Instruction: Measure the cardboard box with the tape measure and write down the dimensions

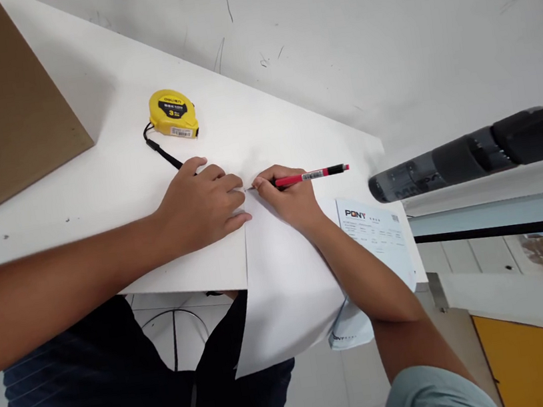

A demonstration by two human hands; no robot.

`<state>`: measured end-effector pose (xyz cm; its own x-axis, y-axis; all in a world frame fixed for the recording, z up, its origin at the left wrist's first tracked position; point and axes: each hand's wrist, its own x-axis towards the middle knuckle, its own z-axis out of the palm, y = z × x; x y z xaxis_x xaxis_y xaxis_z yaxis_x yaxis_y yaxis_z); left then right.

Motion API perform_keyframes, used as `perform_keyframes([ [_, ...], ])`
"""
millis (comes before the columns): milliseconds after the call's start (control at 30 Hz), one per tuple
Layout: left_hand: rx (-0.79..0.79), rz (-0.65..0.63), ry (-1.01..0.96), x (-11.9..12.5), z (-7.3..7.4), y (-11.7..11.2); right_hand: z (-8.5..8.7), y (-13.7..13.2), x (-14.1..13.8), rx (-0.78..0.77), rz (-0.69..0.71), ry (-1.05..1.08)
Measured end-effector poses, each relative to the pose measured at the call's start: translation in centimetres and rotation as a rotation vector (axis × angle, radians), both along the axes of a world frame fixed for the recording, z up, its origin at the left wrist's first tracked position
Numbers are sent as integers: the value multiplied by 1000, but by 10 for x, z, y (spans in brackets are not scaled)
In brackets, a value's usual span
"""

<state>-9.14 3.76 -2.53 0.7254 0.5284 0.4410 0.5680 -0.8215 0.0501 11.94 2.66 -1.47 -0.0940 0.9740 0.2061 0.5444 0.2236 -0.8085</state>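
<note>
A red-and-black pen [295, 178] is resting in the right hand [291, 200], whose fingers are gripping it near the point. The point is meeting, or almost meeting, a white sheet [287, 282] by its left edge. The sheet is lying on the white table [111, 179] and drooping over the table's near edge. The left hand [203, 203] is bending its fingers loosely beside the pen point; whether it is pinching anything underneath, I cannot tell. Making a mark appears to be the step in hand; the next move is probably calling for a steady sheet and small finger movements. Toward the table's far edge, a yellow tape measure [173, 114] is sitting; near the right edge, a printed form [377, 239] is lying.
</note>
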Motion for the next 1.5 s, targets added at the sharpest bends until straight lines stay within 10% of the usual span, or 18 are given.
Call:
perform_keyframes([
  [1500, -55, -10, -69, 0, 3, 6, -8, -2, 3, 188, -102, -74],
])
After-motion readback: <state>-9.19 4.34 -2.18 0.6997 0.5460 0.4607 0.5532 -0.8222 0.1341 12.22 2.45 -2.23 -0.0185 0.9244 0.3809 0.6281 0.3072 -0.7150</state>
